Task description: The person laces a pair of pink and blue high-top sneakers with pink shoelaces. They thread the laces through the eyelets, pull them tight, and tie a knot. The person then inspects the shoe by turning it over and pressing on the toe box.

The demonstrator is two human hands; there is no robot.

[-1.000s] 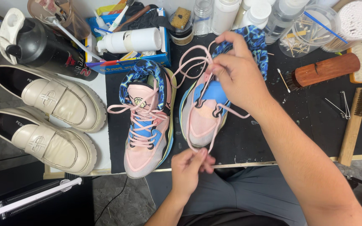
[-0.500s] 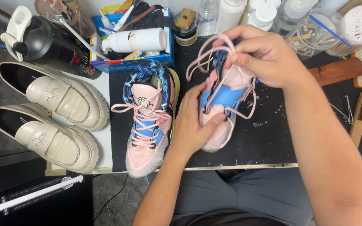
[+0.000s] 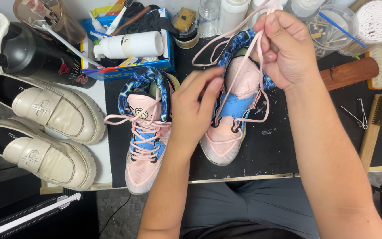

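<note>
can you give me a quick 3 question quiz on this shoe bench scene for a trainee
1. True or false: the right hand pinches the pink lace and lifts it above the right sneaker.
2. Which is the left hand touching?
A. a cream loafer
B. the right sneaker
C. the wooden brush
3. Fill in: the laced left sneaker lies between the right sneaker and the two cream ____.

Key: 1 true; 2 B; 3 loafers
</note>
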